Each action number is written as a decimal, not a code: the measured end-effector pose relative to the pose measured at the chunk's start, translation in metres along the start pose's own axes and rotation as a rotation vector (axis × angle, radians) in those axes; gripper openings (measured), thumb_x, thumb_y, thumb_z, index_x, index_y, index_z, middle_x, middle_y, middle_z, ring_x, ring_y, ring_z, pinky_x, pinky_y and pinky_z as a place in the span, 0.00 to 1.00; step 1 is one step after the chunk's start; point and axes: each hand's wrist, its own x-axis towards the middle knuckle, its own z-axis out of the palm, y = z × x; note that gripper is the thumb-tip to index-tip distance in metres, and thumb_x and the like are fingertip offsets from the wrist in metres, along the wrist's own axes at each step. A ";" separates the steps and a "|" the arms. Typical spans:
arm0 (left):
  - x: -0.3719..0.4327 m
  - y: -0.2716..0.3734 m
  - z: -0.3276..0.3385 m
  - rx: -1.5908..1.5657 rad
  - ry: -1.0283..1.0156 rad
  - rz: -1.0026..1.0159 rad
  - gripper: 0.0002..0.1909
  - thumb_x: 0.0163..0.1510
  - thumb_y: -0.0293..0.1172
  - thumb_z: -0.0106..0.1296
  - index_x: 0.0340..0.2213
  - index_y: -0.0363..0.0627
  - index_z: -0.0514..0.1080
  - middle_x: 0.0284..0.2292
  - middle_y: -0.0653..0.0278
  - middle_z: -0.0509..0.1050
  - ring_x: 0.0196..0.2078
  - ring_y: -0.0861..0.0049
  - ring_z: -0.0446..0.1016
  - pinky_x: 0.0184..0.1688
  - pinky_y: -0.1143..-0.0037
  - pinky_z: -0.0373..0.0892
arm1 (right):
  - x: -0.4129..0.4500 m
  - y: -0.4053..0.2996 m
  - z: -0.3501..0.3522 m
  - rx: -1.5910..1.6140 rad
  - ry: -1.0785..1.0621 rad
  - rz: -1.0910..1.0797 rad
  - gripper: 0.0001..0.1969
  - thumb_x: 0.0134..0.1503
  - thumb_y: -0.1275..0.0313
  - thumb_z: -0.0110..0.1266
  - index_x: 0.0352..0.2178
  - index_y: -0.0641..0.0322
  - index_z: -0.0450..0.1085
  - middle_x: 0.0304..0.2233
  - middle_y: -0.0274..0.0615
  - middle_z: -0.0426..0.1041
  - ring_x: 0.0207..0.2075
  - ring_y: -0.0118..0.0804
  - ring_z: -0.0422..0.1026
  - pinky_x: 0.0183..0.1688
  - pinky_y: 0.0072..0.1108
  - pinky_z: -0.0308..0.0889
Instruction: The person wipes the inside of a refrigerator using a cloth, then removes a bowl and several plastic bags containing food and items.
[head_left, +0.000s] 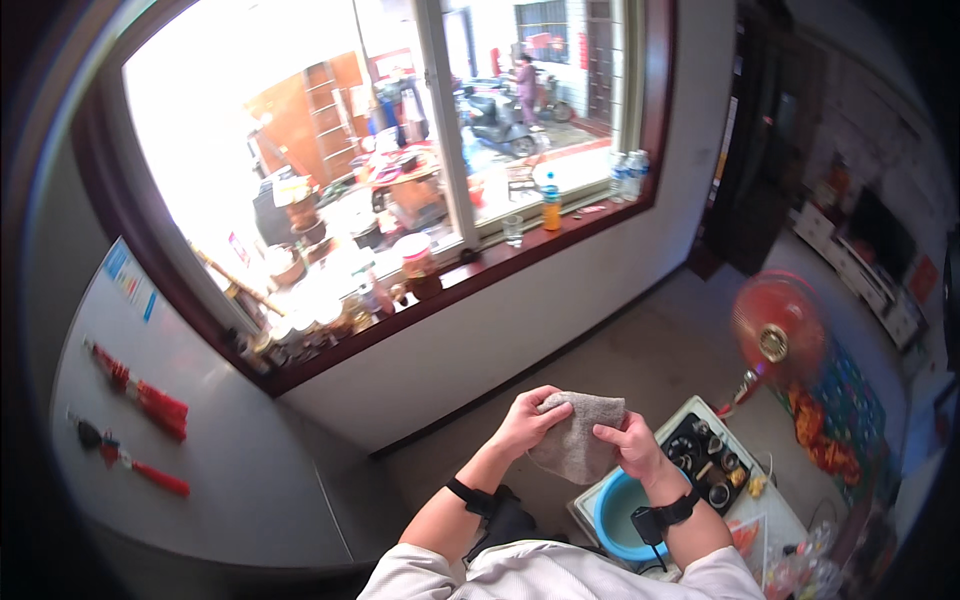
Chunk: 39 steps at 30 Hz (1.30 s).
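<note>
A grey-brown cloth (582, 442) is stretched between my two hands in front of my body. My left hand (534, 420) grips its upper left part, thumb on the near face. My right hand (631, 444) pinches the right side, thumb also on top. Below my right forearm is a blue plastic basin (602, 517) that seems to hold water; the arm hides part of it. The basin rests on a light-coloured table (787, 510), beside a dark tray (694, 435) with small cups and tea ware.
A red electric fan (774, 341) stands beyond the table. Plastic bags (806, 570) lie at the table's near right. A grey refrigerator (217, 420) is at the left. Jars, a glass (513, 230) and bottles line the dark red windowsill (480, 274). Outside, a person (526, 90) stands by scooters.
</note>
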 end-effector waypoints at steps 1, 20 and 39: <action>-0.004 0.005 -0.016 0.035 0.074 0.018 0.11 0.57 0.32 0.58 0.37 0.38 0.74 0.31 0.71 0.75 0.34 0.87 0.70 0.38 0.82 0.69 | 0.014 0.002 0.011 -0.009 -0.036 0.017 0.17 0.56 0.78 0.58 0.48 0.71 0.69 0.46 0.42 0.74 0.48 0.34 0.72 0.54 0.27 0.66; -0.083 0.069 -0.335 0.246 1.289 0.477 0.16 0.57 0.37 0.59 0.41 0.39 0.73 0.34 0.65 0.77 0.35 0.84 0.74 0.41 0.80 0.71 | 0.306 0.078 0.315 -0.087 -0.690 0.296 0.18 0.51 0.80 0.62 0.44 0.66 0.70 0.40 0.41 0.77 0.40 0.32 0.77 0.45 0.26 0.73; -0.336 0.039 -0.192 0.716 3.073 0.210 0.21 0.54 0.34 0.60 0.46 0.38 0.66 0.41 0.57 0.71 0.43 0.71 0.71 0.48 0.75 0.68 | 0.229 0.196 0.452 -0.187 -1.559 0.812 0.15 0.54 0.78 0.58 0.44 0.67 0.69 0.40 0.40 0.76 0.40 0.33 0.75 0.46 0.27 0.71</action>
